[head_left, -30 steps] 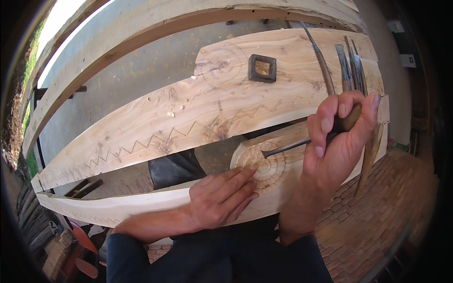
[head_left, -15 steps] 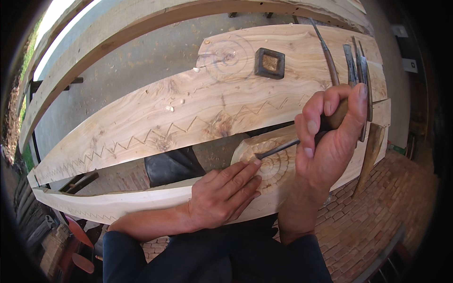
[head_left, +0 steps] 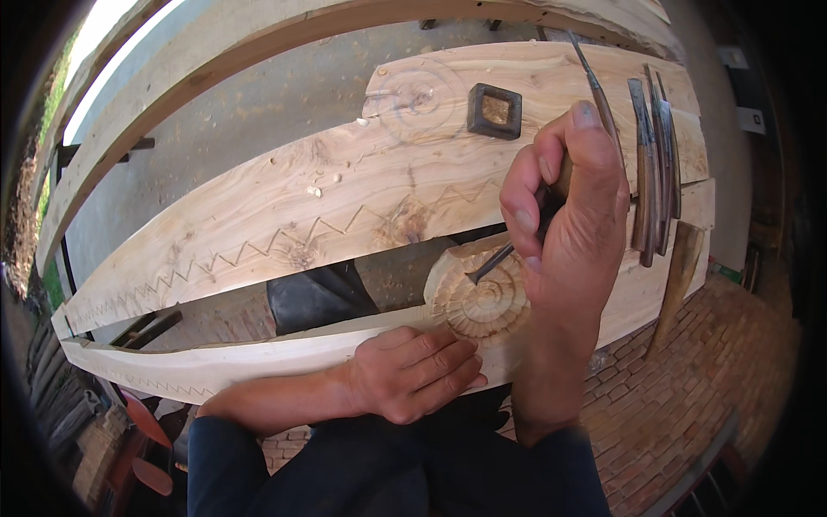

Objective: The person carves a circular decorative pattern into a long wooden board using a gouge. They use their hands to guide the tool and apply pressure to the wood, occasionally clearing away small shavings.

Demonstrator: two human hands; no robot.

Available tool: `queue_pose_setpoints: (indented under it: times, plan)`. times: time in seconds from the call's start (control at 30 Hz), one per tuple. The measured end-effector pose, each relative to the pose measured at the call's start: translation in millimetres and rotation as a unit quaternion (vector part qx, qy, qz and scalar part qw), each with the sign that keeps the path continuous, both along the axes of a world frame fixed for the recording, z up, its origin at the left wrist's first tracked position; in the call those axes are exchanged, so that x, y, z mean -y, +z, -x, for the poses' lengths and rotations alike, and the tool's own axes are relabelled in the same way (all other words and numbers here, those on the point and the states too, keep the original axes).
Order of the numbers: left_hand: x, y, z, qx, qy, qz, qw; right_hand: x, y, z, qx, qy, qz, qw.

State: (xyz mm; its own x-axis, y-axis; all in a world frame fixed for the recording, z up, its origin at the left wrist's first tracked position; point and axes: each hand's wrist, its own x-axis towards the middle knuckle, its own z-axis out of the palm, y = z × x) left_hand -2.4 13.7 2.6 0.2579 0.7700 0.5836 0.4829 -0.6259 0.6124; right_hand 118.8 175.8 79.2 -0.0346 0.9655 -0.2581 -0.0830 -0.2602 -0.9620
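My right hand (head_left: 573,194) is wrapped round the wooden handle of a carving chisel (head_left: 494,260), raised over the work. Its dark metal shaft slants down to the left, and the tip reaches the upper edge of a carved spiral shell (head_left: 487,297), cut in relief like an ammonite. Below the carving, my left hand (head_left: 418,370) lies on the pale near plank (head_left: 284,358). Its fingers are loosely bent, apart from the chisel and holding nothing I can see. The hand hides the plank beneath it.
A far plank (head_left: 336,181) bears an incised zigzag line, a pencilled circle and loose chips. On it sits a dark square block with a hollow (head_left: 494,111). Several more chisels (head_left: 656,172) lie at the right, near a wooden mallet-like piece (head_left: 674,289). A dark cloth (head_left: 319,297) shows in the gap.
My left hand has drawn back from the chisel tip, down toward me, and its fingers have bent. My right hand has shifted left and up with the chisel, uncovering more of the carving.
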Motion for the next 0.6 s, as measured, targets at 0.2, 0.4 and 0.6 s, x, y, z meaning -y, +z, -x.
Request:
queue_pose_setpoints:
  times: [0.2, 0.4, 0.6]
  plan:
    - [3, 2, 6, 0.010, -0.027, -0.053, 0.998, 15, 3, 17, 0.017, 0.038, -0.057, 0.997]
    - [3, 0, 6, 0.012, -0.049, -0.078, 0.996, 7, 15, -2, -0.098, -0.119, -0.089, 0.984]
    - [2, 1, 2, -0.001, -0.019, -0.036, 0.999, 6, 4, -18, -0.099, -0.101, -0.043, 0.989]
